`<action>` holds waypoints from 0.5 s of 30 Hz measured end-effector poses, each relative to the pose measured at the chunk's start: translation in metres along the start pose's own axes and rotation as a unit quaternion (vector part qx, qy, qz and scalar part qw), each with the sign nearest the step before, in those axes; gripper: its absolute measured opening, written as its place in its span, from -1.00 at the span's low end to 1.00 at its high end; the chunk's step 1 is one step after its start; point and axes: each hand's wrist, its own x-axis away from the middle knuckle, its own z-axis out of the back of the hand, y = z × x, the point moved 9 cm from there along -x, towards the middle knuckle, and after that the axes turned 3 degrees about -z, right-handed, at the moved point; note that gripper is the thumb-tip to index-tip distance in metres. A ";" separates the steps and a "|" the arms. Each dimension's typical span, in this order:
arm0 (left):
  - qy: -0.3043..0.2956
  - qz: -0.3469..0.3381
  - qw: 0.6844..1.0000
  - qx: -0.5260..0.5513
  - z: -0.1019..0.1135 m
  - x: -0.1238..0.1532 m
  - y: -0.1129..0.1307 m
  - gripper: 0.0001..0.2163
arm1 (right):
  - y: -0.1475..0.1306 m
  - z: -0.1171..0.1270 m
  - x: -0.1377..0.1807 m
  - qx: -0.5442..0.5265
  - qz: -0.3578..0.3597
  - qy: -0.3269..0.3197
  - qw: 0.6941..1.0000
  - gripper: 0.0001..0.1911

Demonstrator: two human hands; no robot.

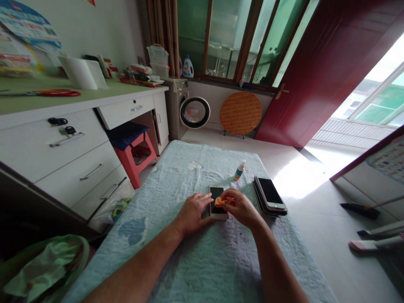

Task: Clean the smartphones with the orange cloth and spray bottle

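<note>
Over a rectangular phone (216, 192), the right hand (242, 207) pinches seemingly soft orange cloth (220, 202).

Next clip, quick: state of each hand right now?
Left hand: open, nothing gripped, at the left edge of the white phone.
Right hand: closed, pinching an orange cloth over the screen.
</note>
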 end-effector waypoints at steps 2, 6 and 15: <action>0.010 -0.024 1.000 -0.007 0.003 0.000 0.011 -0.56 | -0.002 -0.003 -0.002 0.093 0.027 0.037 0.995 -0.89; -0.010 -0.044 0.997 -0.061 0.003 0.000 0.034 -0.85 | 0.004 -0.005 -0.006 0.180 0.042 0.085 0.979 -0.77; -0.028 -0.035 0.986 -0.160 -0.003 0.004 0.050 -0.77 | 0.013 0.005 -0.035 0.292 0.013 0.104 0.951 -0.80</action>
